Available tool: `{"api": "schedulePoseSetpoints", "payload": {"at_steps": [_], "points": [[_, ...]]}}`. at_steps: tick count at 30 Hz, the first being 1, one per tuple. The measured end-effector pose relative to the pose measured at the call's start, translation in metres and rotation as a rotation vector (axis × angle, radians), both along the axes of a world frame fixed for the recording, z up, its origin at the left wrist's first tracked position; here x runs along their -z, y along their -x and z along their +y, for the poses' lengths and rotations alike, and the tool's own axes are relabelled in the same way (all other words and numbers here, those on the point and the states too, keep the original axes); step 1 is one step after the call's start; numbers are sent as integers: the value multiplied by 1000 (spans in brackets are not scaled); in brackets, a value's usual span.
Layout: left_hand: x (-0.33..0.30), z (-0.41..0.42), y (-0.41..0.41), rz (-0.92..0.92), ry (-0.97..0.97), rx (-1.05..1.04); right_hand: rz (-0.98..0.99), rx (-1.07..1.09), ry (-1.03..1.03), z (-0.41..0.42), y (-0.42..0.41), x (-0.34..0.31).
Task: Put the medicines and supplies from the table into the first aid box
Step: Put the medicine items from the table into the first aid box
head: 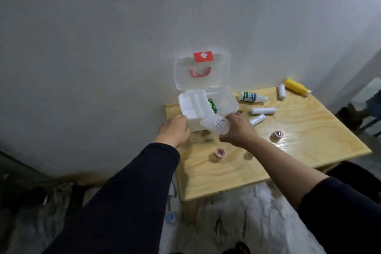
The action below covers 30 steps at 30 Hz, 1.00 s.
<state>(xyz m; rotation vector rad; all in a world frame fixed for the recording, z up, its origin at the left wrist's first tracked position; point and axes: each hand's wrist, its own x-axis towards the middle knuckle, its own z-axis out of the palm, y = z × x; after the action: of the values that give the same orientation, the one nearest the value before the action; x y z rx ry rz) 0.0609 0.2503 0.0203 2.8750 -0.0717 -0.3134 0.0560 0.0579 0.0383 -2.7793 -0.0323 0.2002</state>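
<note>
On my plywood worktop (237,171) the open first aid box (224,99) sits at ten o'clock, my left hand (175,130) cupped on its near-left corner and my right hand (239,130) pinching a clear plastic container (214,125) at the front rim. I reckon the container could catch that rim and tip out, since it is tilted and held by one end. Its label is unreadable, and the green packet (212,106) inside is half hidden; bottles and tape rolls lie loose from one to five o'clock.

Pale wooden table (288,150) against grey wall (103,37), marbled floor (247,222) below.
</note>
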Motion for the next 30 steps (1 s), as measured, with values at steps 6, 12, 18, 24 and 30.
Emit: {"api": "schedulePoseSetpoints", "payload": {"at_steps": [6,12,18,24,30], "points": [[-10,-25,-27,-23,15,72,-59,34,89,-34,-39,-25],[-11,-39,-57,-28,51,18,-137,-56,272,-41,-95,-27],[-2,-49,-85,86,-25,-54,-56,-276,331,-32,-151,-15],[3,-54,-92,186,-21,-128,56,-488,259,-23,-188,11],[2,-59,-97,217,-36,-164,62,-543,105,-10,-199,40]]}}
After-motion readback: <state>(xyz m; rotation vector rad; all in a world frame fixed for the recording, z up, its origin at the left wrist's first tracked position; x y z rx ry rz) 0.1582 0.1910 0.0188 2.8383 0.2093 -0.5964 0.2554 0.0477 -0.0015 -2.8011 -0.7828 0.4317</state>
